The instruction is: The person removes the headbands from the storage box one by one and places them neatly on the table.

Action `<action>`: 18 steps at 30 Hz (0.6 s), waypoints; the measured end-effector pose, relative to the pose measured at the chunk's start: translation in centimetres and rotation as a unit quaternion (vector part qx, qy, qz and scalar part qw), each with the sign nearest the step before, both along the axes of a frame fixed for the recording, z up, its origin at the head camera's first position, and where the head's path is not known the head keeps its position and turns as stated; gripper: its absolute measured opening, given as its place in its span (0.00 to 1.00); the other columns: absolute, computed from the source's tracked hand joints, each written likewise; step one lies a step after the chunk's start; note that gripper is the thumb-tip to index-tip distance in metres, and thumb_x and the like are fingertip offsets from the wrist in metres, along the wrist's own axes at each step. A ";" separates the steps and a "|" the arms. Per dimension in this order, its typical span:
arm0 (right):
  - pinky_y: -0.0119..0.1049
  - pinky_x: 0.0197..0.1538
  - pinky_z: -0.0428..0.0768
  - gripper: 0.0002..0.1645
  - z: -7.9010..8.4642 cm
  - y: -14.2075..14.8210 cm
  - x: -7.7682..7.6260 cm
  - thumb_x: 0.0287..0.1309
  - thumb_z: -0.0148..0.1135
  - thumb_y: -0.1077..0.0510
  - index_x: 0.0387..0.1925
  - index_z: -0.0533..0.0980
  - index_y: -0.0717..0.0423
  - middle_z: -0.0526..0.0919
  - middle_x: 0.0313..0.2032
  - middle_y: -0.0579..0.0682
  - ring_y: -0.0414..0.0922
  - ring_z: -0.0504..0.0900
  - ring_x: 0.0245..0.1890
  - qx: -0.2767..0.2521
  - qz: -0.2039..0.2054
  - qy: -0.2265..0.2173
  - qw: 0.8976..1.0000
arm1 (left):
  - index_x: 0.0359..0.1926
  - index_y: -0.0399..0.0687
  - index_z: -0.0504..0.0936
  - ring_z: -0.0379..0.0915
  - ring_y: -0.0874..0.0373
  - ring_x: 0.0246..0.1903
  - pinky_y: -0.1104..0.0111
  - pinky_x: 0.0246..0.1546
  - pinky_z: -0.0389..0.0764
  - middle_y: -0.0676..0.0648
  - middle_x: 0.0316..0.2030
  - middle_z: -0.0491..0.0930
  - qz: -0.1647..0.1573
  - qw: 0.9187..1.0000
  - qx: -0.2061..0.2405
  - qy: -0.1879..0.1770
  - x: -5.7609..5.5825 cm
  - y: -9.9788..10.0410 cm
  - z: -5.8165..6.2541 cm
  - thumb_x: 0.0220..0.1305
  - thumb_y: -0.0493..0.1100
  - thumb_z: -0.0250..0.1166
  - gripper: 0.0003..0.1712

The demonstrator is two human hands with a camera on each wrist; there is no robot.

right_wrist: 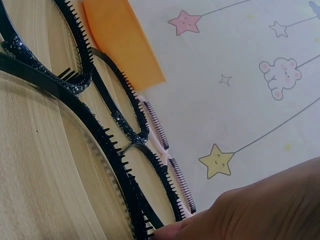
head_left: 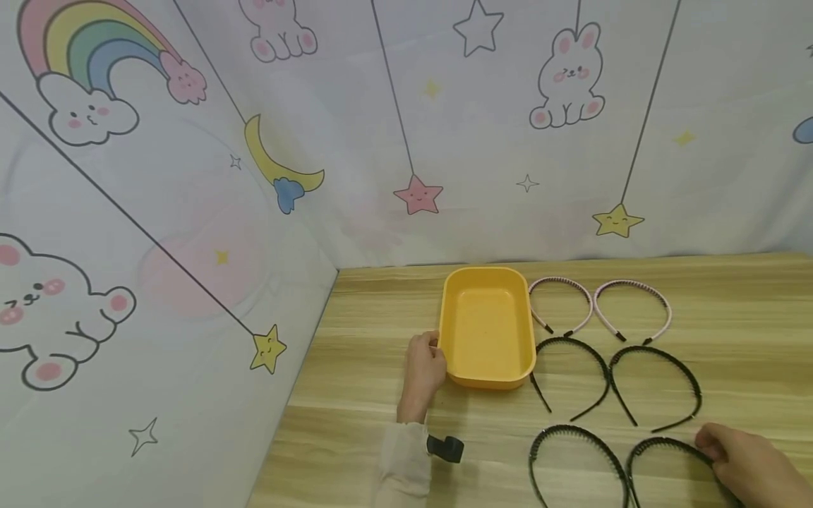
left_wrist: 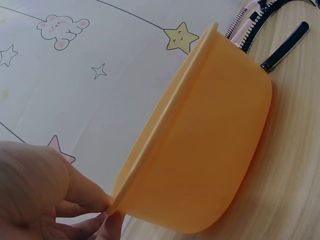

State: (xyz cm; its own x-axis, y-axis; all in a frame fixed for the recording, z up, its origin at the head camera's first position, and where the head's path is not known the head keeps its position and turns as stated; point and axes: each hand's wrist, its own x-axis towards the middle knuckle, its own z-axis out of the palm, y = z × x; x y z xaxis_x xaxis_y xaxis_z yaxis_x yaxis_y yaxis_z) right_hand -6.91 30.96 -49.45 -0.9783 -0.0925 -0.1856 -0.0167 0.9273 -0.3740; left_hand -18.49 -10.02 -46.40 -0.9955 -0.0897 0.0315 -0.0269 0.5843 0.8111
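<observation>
My left hand [head_left: 424, 367] pinches the left rim of a yellow-orange plastic basin [head_left: 488, 328]; in the left wrist view the thumb and fingers meet at the rim [left_wrist: 165, 112]. At the lower right, my right hand [head_left: 752, 458] grips the right side of a black toothed headband [head_left: 663, 442]. Its fingertips are partly hidden in the right wrist view. Left of that lies another black headband [head_left: 578, 432], close against it. Further back are two more black headbands, one on the left [head_left: 600, 363] and one on the right [head_left: 689, 374].
Behind the black headbands lie two pink headbands, left [head_left: 562, 281] and right [head_left: 635, 283], near the basin's right side. The wooden tabletop [head_left: 356, 317] meets a white cloth wall [head_left: 356, 212] printed with stars and rabbits at the back and left. A black strap [head_left: 447, 449] circles the left wrist.
</observation>
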 end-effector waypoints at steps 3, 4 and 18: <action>0.56 0.40 0.78 0.15 0.1 0.0 0.0 0.36 0.60 0.76 0.33 0.77 0.67 0.83 0.32 0.58 0.59 0.82 0.35 0.001 -0.006 0.002 1.000 | 0.57 0.30 0.75 0.75 0.49 0.43 0.64 0.40 0.81 0.37 0.45 0.75 0.002 1.000 -0.004 -0.002 -0.1 0.0 0.0 0.62 0.27 0.53 0.21; 0.56 0.40 0.78 0.15 0.1 0.0 0.1 0.36 0.60 0.76 0.33 0.77 0.67 0.83 0.32 0.58 0.60 0.81 0.35 0.001 -0.007 0.002 1.000 | 0.56 0.30 0.75 0.75 0.50 0.43 0.64 0.40 0.81 0.37 0.45 0.76 0.003 1.000 -0.005 -0.001 -0.1 0.1 0.0 0.62 0.27 0.53 0.21; 0.58 0.37 0.76 0.10 -0.3 0.3 -0.1 0.43 0.59 0.74 0.31 0.78 0.64 0.83 0.32 0.62 0.65 0.80 0.36 0.008 -0.016 0.023 1.000 | 0.57 0.30 0.75 0.75 0.50 0.43 0.64 0.40 0.81 0.38 0.46 0.75 0.003 1.000 -0.004 -0.007 0.0 0.1 0.2 0.62 0.27 0.54 0.21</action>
State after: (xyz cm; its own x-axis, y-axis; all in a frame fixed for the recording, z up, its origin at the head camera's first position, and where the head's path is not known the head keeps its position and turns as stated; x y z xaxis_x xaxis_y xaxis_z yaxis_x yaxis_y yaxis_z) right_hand -7.03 31.22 -49.71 -0.9883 -0.0574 -0.1412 -0.0031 0.9337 -0.3581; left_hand -18.48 -9.95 -46.20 -0.9952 -0.0963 0.0184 -0.0423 0.5913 0.8053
